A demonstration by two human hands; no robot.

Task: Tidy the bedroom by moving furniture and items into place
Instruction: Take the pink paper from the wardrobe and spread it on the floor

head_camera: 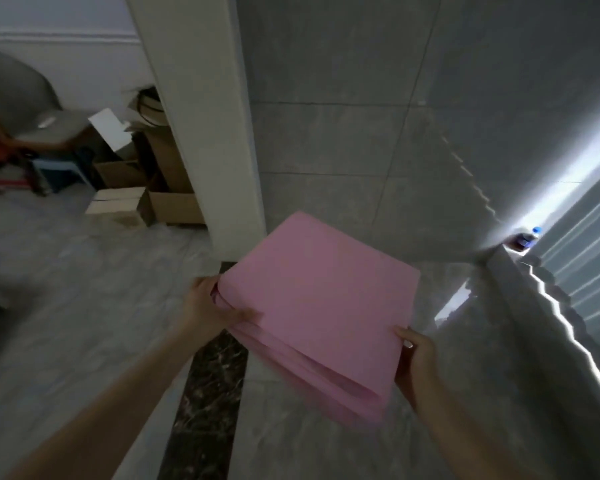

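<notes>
Both hands, left hand [211, 303] and right hand [417, 358], grip the folded pink sheet [321, 306] beside the doorframe [201, 116]; best carried level.

Boxes [160, 188] left of pillar [215, 133]

Fingers of both hands hidden beneath the folded pink sheet [321, 306]; grey chair [18, 98] cut off at left edge.

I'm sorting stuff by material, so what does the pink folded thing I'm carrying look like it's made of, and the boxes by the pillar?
Pink folded thing: probably soft matte fabric, such as a sheet; thin layers show at its edge and it sags slightly between both hands. Boxes: apparently plain brown corrugated cardboard, dull-surfaced, with open flaps.
</notes>
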